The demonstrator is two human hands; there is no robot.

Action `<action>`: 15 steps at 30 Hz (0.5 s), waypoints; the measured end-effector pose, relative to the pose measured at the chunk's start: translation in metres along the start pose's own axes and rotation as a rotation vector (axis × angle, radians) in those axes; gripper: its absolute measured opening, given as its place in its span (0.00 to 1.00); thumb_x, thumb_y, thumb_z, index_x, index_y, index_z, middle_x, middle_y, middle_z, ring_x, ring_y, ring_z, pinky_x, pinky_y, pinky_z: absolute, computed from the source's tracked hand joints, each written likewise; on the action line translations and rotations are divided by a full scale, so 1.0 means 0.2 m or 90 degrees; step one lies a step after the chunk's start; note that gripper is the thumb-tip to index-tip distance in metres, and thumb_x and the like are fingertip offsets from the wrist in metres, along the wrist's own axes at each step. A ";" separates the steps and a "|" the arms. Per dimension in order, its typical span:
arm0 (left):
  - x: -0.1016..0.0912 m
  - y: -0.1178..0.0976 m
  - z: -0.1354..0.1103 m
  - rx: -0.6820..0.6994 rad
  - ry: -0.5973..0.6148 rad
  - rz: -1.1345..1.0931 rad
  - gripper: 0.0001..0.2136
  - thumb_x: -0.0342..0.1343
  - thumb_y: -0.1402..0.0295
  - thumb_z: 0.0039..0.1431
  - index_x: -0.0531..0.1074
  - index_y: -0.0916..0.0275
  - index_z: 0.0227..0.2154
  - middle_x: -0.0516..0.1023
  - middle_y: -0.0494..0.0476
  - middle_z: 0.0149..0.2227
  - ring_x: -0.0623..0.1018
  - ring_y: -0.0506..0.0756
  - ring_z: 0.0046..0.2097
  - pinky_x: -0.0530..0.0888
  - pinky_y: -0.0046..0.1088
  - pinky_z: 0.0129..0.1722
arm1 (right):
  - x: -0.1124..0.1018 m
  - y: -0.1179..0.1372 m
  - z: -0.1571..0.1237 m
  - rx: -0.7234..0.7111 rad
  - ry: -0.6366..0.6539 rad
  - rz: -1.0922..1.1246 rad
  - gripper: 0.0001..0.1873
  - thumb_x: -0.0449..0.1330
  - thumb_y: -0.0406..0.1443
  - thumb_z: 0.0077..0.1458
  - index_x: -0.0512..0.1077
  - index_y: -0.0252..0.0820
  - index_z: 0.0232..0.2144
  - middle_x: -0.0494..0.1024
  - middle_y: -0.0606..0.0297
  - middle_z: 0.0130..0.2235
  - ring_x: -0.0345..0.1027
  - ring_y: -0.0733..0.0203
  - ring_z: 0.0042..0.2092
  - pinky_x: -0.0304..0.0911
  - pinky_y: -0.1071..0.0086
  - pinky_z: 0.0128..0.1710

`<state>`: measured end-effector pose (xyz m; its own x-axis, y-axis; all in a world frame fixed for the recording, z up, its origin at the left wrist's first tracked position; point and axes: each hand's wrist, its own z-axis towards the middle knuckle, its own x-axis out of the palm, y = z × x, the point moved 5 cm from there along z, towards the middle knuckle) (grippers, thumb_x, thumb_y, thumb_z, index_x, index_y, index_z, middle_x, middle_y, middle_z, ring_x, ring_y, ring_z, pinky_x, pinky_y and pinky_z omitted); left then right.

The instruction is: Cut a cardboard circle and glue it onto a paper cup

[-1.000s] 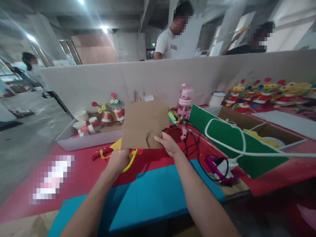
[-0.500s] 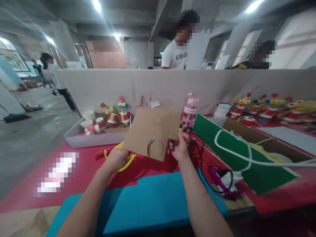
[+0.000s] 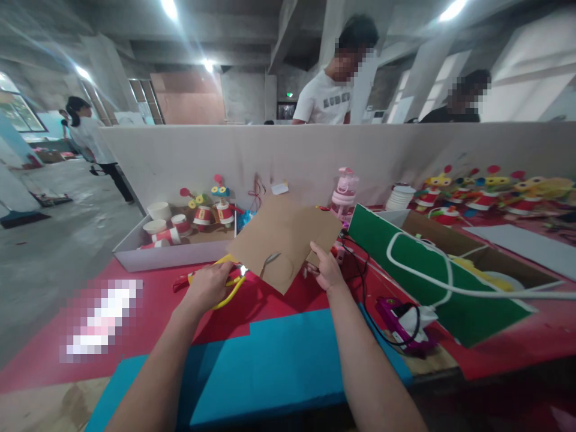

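Note:
My left hand [image 3: 210, 287] is closed around yellow-handled scissors [image 3: 234, 294], whose silver pivot shows just left of a brown cardboard sheet [image 3: 292, 231]. A grey blade tip shows at a curved cut in the sheet, beside a round outline near its lower corner. With my right hand [image 3: 326, 270] I pinch the sheet's right side, thumb on top and fingers beneath. The cardboard is held tilted above the red table covering [image 3: 265, 309]. Just left of my left hand lies a red-handled item [image 3: 180, 283], partly hidden.
A blue sheet [image 3: 270, 360] lies along the front edge. At the back left, a white box [image 3: 166, 261] holds paper cups and cup figures. A pink bottle [image 3: 345, 192], a green panel [image 3: 432, 282], a white cable and a purple device [image 3: 400, 327] stand or lie rightward. People are beyond the partition [image 3: 288, 150].
The cardboard has turned in my hands, its lower corner swinging left and its right corner outward. The scissors' pivot has come into view. My right thumb now lies on top of the sheet.

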<state>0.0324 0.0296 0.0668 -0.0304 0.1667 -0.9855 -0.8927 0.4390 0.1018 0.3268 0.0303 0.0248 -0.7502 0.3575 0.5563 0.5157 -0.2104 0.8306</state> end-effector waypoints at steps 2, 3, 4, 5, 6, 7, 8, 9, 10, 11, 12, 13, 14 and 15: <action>-0.02 0.03 0.00 -0.041 -0.026 0.001 0.15 0.46 0.62 0.62 0.66 0.62 0.48 0.79 0.65 0.40 0.79 0.64 0.42 0.68 0.32 0.35 | 0.01 0.00 0.00 -0.007 -0.017 0.058 0.12 0.66 0.38 0.45 0.67 0.43 0.30 0.73 0.76 0.24 0.58 0.74 0.15 0.48 0.80 0.11; -0.02 0.05 -0.01 -0.073 -0.032 0.003 0.14 0.45 0.62 0.62 0.66 0.63 0.47 0.79 0.65 0.38 0.79 0.64 0.40 0.68 0.32 0.34 | 0.03 0.00 0.00 -0.008 -0.013 0.093 0.11 0.64 0.38 0.47 0.65 0.43 0.28 0.71 0.77 0.22 0.56 0.75 0.14 0.46 0.80 0.10; -0.03 0.07 -0.01 -0.105 -0.034 0.001 0.14 0.45 0.62 0.62 0.66 0.63 0.46 0.79 0.65 0.37 0.79 0.64 0.39 0.67 0.32 0.33 | 0.04 -0.01 0.00 -0.016 -0.004 0.131 0.10 0.62 0.38 0.48 0.63 0.43 0.26 0.69 0.77 0.21 0.55 0.75 0.14 0.47 0.80 0.10; -0.03 0.09 -0.02 -0.132 -0.037 -0.010 0.13 0.45 0.63 0.62 0.65 0.63 0.45 0.79 0.64 0.36 0.79 0.63 0.38 0.66 0.31 0.32 | 0.07 -0.02 -0.01 -0.020 0.011 0.165 0.10 0.61 0.37 0.49 0.62 0.43 0.25 0.69 0.77 0.20 0.56 0.74 0.15 0.50 0.80 0.11; -0.03 0.09 -0.02 -0.150 -0.042 -0.031 0.12 0.45 0.63 0.62 0.65 0.62 0.46 0.79 0.63 0.35 0.79 0.63 0.38 0.66 0.31 0.32 | 0.09 -0.03 -0.02 -0.015 0.022 0.193 0.09 0.60 0.35 0.50 0.63 0.42 0.25 0.70 0.75 0.21 0.59 0.73 0.16 0.56 0.80 0.13; -0.03 0.08 -0.02 -0.159 -0.051 -0.063 0.12 0.45 0.64 0.62 0.64 0.62 0.46 0.79 0.62 0.35 0.79 0.62 0.38 0.66 0.30 0.32 | 0.11 -0.06 -0.03 -0.005 0.023 0.215 0.07 0.60 0.34 0.49 0.64 0.42 0.26 0.72 0.74 0.22 0.64 0.71 0.18 0.62 0.78 0.17; -0.03 0.06 -0.02 -0.159 -0.059 -0.106 0.12 0.45 0.65 0.62 0.63 0.61 0.46 0.79 0.60 0.34 0.79 0.60 0.38 0.65 0.29 0.32 | 0.14 -0.09 -0.04 0.010 0.019 0.229 0.05 0.61 0.32 0.48 0.66 0.41 0.27 0.75 0.71 0.24 0.69 0.69 0.22 0.67 0.77 0.21; -0.02 0.03 -0.02 -0.149 -0.062 -0.157 0.11 0.45 0.66 0.62 0.63 0.60 0.45 0.78 0.58 0.34 0.79 0.59 0.37 0.65 0.28 0.32 | 0.16 -0.11 -0.05 0.025 0.015 0.237 0.05 0.61 0.31 0.48 0.68 0.40 0.29 0.77 0.69 0.26 0.72 0.66 0.26 0.71 0.75 0.26; -0.01 -0.02 -0.02 -0.135 -0.059 -0.211 0.09 0.45 0.67 0.62 0.63 0.60 0.43 0.78 0.57 0.33 0.79 0.57 0.36 0.65 0.27 0.32 | 0.18 -0.14 -0.07 0.034 0.011 0.241 0.06 0.62 0.31 0.47 0.69 0.39 0.30 0.79 0.66 0.28 0.75 0.64 0.29 0.73 0.73 0.30; 0.00 -0.06 -0.03 -0.121 -0.047 -0.261 0.07 0.44 0.68 0.61 0.63 0.60 0.41 0.77 0.56 0.32 0.78 0.56 0.35 0.65 0.27 0.31 | 0.20 -0.16 -0.08 0.037 0.012 0.241 0.08 0.64 0.31 0.46 0.70 0.38 0.31 0.80 0.64 0.30 0.76 0.63 0.31 0.74 0.72 0.33; 0.01 -0.11 -0.03 -0.110 -0.028 -0.300 0.05 0.44 0.69 0.61 0.64 0.60 0.38 0.76 0.55 0.31 0.78 0.55 0.33 0.65 0.26 0.30 | 0.22 -0.18 -0.09 0.031 0.011 0.240 0.09 0.65 0.31 0.44 0.71 0.37 0.32 0.81 0.63 0.31 0.77 0.61 0.33 0.75 0.70 0.36; 0.02 -0.16 -0.03 -0.104 -0.005 -0.324 0.04 0.45 0.70 0.60 0.63 0.60 0.36 0.76 0.55 0.31 0.77 0.55 0.32 0.64 0.26 0.30 | 0.23 -0.19 -0.11 0.016 0.005 0.240 0.12 0.66 0.32 0.43 0.72 0.37 0.33 0.81 0.62 0.32 0.77 0.60 0.35 0.75 0.69 0.38; 0.03 -0.20 -0.03 -0.100 0.018 -0.332 0.03 0.45 0.70 0.59 0.63 0.61 0.35 0.76 0.55 0.30 0.77 0.55 0.32 0.64 0.26 0.30 | 0.24 -0.19 -0.12 -0.003 -0.005 0.241 0.14 0.68 0.32 0.42 0.73 0.37 0.35 0.81 0.63 0.33 0.78 0.60 0.36 0.75 0.68 0.40; 0.04 -0.24 -0.04 -0.100 0.039 -0.327 0.03 0.46 0.71 0.58 0.63 0.61 0.35 0.76 0.56 0.30 0.77 0.55 0.32 0.63 0.27 0.30 | 0.24 -0.19 -0.12 -0.027 -0.021 0.246 0.17 0.69 0.33 0.41 0.73 0.38 0.36 0.81 0.63 0.35 0.78 0.59 0.37 0.75 0.67 0.42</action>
<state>0.0713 0.0035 0.0529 0.4064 -0.0885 -0.9094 -0.8557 0.3120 -0.4127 0.2613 0.0326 0.0206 -0.4898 0.2735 0.8278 0.7397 -0.3723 0.5606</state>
